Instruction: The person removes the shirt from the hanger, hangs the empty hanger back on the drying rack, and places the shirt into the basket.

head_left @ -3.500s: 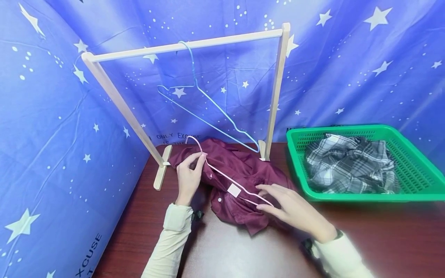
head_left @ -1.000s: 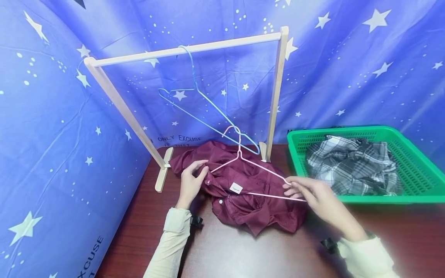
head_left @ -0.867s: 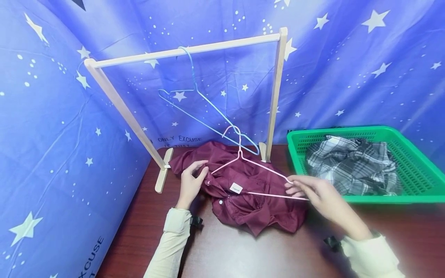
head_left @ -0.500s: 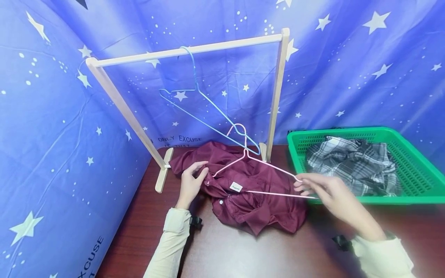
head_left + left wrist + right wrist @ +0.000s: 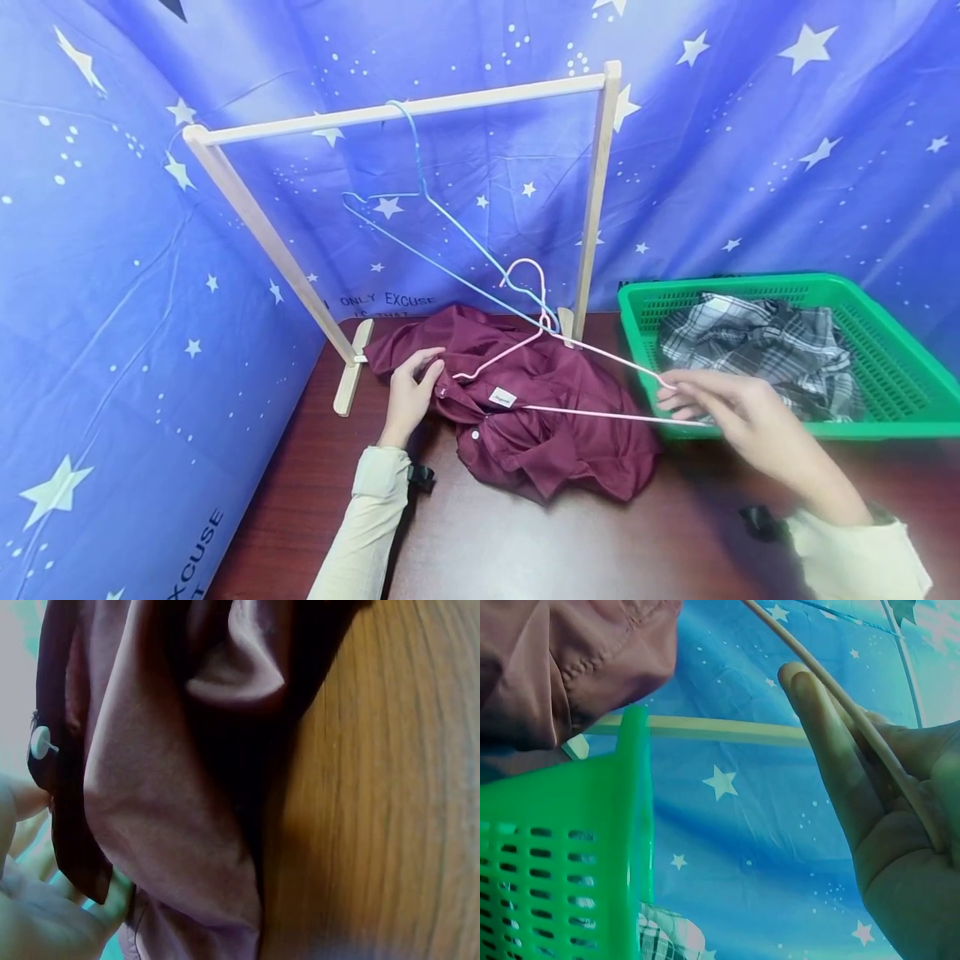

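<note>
Left hand (image 5: 408, 400) pinches the collar edge of the maroon shirt (image 5: 570, 454) lying between both hands, probably anchoring the neckline; right hand (image 5: 753, 425) pinches the outer end of the pink hanger (image 5: 600, 414), seemingly to steer it, lower bar disappearing at the neckline. Versus half a second ago, right hand and hanger sit farther from the nearly unmoved left hand, nearer the green basket (image 5: 795, 430).

"ONLY EXCUSE" on starry curtain (image 5: 510, 154); shirt label (image 5: 502, 397) illegible.
</note>
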Demonstrator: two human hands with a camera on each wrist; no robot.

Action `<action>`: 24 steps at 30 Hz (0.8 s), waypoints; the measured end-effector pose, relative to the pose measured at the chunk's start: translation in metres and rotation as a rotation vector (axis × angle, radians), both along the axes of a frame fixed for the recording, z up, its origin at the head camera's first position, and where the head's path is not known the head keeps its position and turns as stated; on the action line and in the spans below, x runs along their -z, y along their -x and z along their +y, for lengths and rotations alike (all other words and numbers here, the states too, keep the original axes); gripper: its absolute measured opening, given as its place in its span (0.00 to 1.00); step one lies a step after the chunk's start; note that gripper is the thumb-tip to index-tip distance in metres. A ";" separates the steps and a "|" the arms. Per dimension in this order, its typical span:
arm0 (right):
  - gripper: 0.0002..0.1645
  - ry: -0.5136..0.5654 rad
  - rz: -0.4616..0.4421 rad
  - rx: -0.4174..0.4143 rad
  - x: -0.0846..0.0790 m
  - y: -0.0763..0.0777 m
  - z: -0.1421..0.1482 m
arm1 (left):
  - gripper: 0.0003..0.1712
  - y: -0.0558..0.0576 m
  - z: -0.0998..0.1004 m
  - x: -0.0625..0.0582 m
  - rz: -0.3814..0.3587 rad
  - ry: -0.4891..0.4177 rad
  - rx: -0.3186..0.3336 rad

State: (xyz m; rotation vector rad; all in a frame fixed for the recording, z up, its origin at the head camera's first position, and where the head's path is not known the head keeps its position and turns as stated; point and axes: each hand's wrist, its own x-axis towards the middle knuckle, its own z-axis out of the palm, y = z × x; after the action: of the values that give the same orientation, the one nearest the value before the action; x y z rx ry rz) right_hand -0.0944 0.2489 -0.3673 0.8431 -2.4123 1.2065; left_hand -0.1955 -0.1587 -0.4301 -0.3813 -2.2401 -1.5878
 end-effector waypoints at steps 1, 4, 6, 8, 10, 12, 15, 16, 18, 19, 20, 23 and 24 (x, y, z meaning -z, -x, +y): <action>0.23 0.000 0.003 0.002 -0.001 -0.001 0.002 | 0.13 0.000 0.000 0.000 -0.001 0.003 -0.008; 0.23 -0.007 0.019 0.014 -0.003 -0.002 0.006 | 0.13 0.002 0.001 0.002 -0.005 0.005 -0.031; 0.23 -0.021 0.024 0.027 -0.005 -0.004 0.009 | 0.13 0.004 0.000 0.002 -0.009 0.003 -0.038; 0.23 -0.034 0.017 0.043 -0.007 -0.006 0.012 | 0.13 0.005 0.000 0.002 -0.018 -0.002 -0.038; 0.24 -0.045 0.007 0.053 -0.009 -0.008 0.015 | 0.13 0.006 -0.001 0.001 -0.029 -0.006 -0.039; 0.24 -0.048 -0.005 0.055 -0.011 -0.010 0.018 | 0.13 0.007 -0.002 0.001 -0.044 -0.016 -0.040; 0.25 -0.046 -0.007 0.046 -0.013 -0.011 0.023 | 0.14 0.010 -0.003 0.002 -0.068 -0.041 -0.038; 0.25 -0.046 -0.006 0.044 -0.013 -0.012 0.024 | 0.14 0.011 -0.003 0.003 -0.075 -0.048 -0.040; 0.26 -0.066 0.014 0.065 -0.013 -0.013 0.027 | 0.14 0.017 -0.004 0.011 -0.086 -0.071 -0.046; 0.26 -0.073 0.022 0.074 -0.013 -0.013 0.028 | 0.14 0.021 -0.005 0.015 -0.091 -0.082 -0.052; 0.26 -0.082 0.029 0.082 -0.013 -0.014 0.029 | 0.14 0.024 -0.006 0.020 -0.094 -0.091 -0.061; 0.27 -0.105 0.044 0.105 -0.013 -0.015 0.032 | 0.13 0.034 -0.007 0.034 -0.097 -0.117 -0.086; 0.27 -0.106 0.046 0.101 -0.014 -0.015 0.033 | 0.13 0.035 -0.007 0.036 -0.099 -0.123 -0.092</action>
State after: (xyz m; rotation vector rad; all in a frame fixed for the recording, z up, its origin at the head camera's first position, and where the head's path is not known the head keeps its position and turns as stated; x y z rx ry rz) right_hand -0.0795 0.2816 -0.3536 0.7600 -2.4671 1.0194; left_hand -0.2303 -0.1653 -0.4660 -0.1674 -2.1838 -1.7194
